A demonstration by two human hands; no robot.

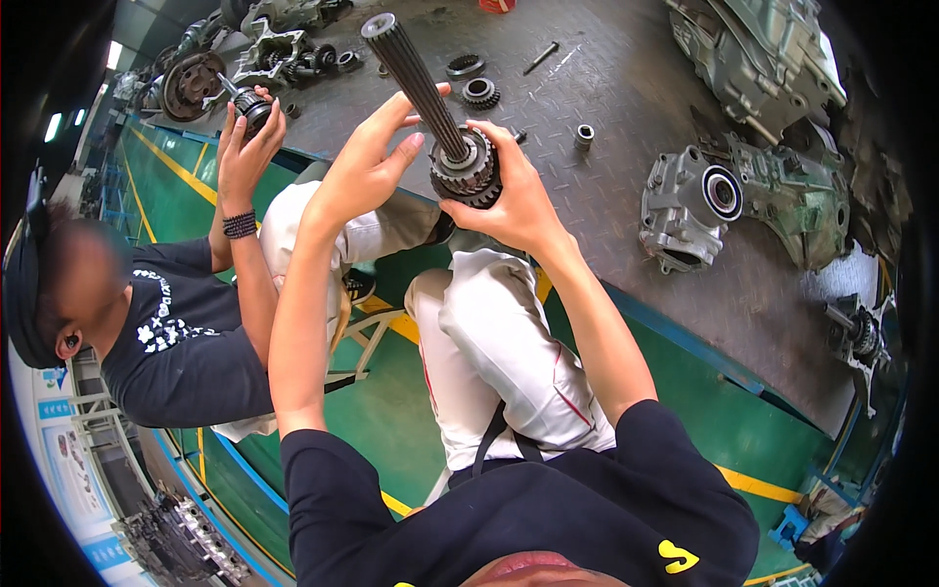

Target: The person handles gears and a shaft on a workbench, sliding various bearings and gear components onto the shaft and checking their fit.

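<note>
A long splined gear shaft (421, 88) stands tilted in front of me, its top end toward the far left. At its lower end sits a stack of toothed gears and rings (466, 171). My right hand (514, 191) is closed around that gear stack, thumb on the near side and fingers on the far side. My left hand (367, 161) is beside the splined part, thumb and fingers spread apart. Some left fingertips reach behind the shaft, and whether they touch it is hidden. Just beyond on the metal table lie two loose gear rings (479, 93).
The dark metal table (606, 59) also bears a bolt (540, 57), a small sleeve (584, 135), a grey housing (685, 210) and a larger gearbox casing (753, 68). At left, a co-worker (186, 313) sits close, holding another gear assembly (252, 110).
</note>
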